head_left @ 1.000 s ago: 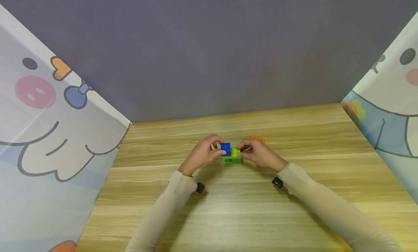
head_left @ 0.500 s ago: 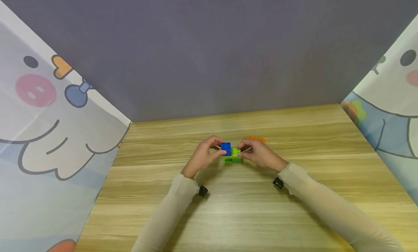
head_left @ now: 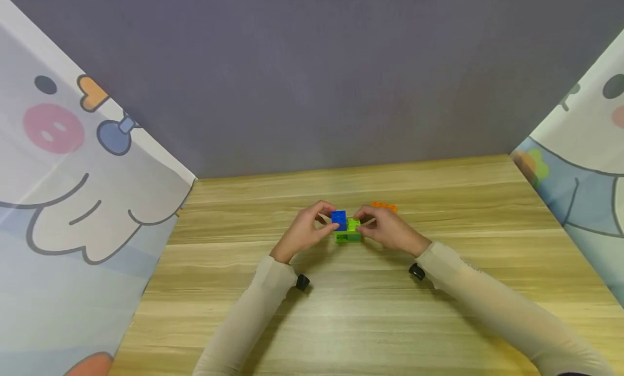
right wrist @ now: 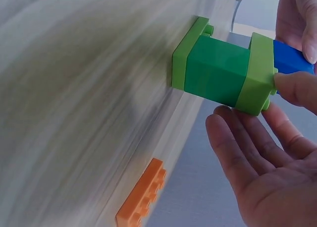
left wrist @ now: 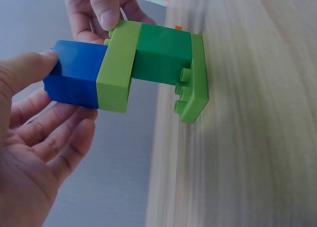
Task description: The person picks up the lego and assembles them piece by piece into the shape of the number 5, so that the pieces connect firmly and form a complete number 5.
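Left hand (head_left: 303, 228): half closed, thumb and fingers pinching the blue block (left wrist: 74, 71).
Block position: between the hands, atop the left end of the upper green brick (left wrist: 119, 63).
Under that brick: the dark green brick (left wrist: 163, 51), between the hands, on a light green base (left wrist: 199, 73).
Right hand (head_left: 387, 229): half closed, thumb and fingers gripped the upper green brick.
Orange brick (head_left: 385, 206): lay just beyond the right hand.

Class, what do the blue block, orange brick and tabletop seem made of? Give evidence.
Blue block: probably plastic, slightly glossy; smooth, evenly coloured faces. Orange brick: likely plastic too, fairly matte; moulded-looking studs. Tabletop: wood or printed laminate, soft sheen; streaky grain fits either.
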A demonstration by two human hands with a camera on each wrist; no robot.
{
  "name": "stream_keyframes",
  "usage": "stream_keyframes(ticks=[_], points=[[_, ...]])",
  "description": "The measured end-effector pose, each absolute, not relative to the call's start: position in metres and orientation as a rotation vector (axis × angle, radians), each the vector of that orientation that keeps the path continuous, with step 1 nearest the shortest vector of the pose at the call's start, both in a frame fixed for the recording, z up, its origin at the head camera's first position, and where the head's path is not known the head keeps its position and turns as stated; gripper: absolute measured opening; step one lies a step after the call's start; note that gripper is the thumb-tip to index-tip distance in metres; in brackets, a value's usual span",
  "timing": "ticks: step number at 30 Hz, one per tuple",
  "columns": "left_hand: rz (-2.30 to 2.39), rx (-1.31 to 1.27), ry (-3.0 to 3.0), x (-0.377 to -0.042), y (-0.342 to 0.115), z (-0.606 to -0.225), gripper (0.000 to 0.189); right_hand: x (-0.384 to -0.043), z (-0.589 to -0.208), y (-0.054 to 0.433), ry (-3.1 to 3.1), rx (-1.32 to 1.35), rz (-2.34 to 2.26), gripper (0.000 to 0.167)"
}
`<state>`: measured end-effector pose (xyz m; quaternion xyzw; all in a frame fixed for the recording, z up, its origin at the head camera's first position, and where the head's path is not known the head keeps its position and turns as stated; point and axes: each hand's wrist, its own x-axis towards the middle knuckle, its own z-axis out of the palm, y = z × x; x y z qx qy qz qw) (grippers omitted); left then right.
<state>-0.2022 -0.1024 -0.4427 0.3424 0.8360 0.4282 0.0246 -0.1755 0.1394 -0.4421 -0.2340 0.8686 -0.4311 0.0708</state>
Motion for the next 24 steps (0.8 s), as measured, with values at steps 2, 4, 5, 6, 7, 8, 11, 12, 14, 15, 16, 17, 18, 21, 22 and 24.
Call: stream_keyframes(ticks=[2, 4, 5, 6, 7, 8, 11, 12, 14, 15, 16, 17, 18, 21, 22, 24], points=[[1.301, 1.056, 2.596, -0.202, -0.102, -0.441, 0.028, -0.175, -0.441, 0.140, 2.617, -0.693, -1.292, 0.022], [1.278, 1.053, 2.608, -0.202, -0.102, -0.440, 0.028, -0.175, -0.441, 0.142, 2.621, -0.693, -1.294, 0.022], [1.272, 1.050, 2.611, -0.202, -0.102, -0.440, 0.028, -0.175, -0.441, 0.143, 2.625, -0.696, -1.299, 0.022], [1.267, 1.046, 2.613, -0.203, -0.102, -0.440, 0.028, -0.175, -0.441, 0.144, 2.631, -0.700, -1.304, 0.022], [1.264, 1.043, 2.615, -0.203, -0.102, -0.440, 0.028, -0.175, -0.441, 0.146, 2.638, -0.704, -1.311, 0.021], [1.262, 1.038, 2.614, -0.203, -0.102, -0.440, 0.028, -0.175, -0.441, 0.148, 2.644, -0.720, -1.320, 0.021], [1.265, 1.031, 2.608, -0.202, -0.102, -0.440, 0.028, -0.175, -0.441, 0.153, 2.668, -0.754, -1.337, 0.021], [1.266, 1.030, 2.607, -0.202, -0.102, -0.440, 0.028, -0.175, -0.441, 0.155, 2.675, -0.766, -1.338, 0.021], [1.270, 1.031, 2.604, -0.202, -0.103, -0.440, 0.028, -0.175, -0.441, 0.159, 2.689, -0.767, -1.341, 0.022], [1.272, 1.032, 2.602, -0.202, -0.103, -0.440, 0.028, -0.175, -0.441, 0.160, 2.695, -0.757, -1.342, 0.022], [1.273, 1.033, 2.601, -0.202, -0.103, -0.440, 0.029, -0.175, -0.440, 0.162, 2.702, -0.747, -1.341, 0.023], [1.274, 1.035, 2.598, -0.202, -0.104, -0.441, 0.029, -0.176, -0.441, 0.164, 2.709, -0.742, -1.341, 0.023], [1.276, 1.037, 2.594, -0.202, -0.104, -0.441, 0.030, -0.176, -0.441, 0.166, 2.716, -0.728, -1.336, 0.023], [1.285, 1.042, 2.582, -0.202, -0.106, -0.442, 0.031, -0.177, -0.442, 0.172, 2.729, -0.698, -1.333, 0.023], [1.288, 1.044, 2.578, -0.202, -0.106, -0.442, 0.031, -0.178, -0.442, 0.174, 2.732, -0.692, -1.328, 0.023], [1.292, 1.049, 2.575, -0.202, -0.107, -0.443, 0.032, -0.179, -0.443, 0.179, 2.741, -0.674, -1.313, 0.024]])
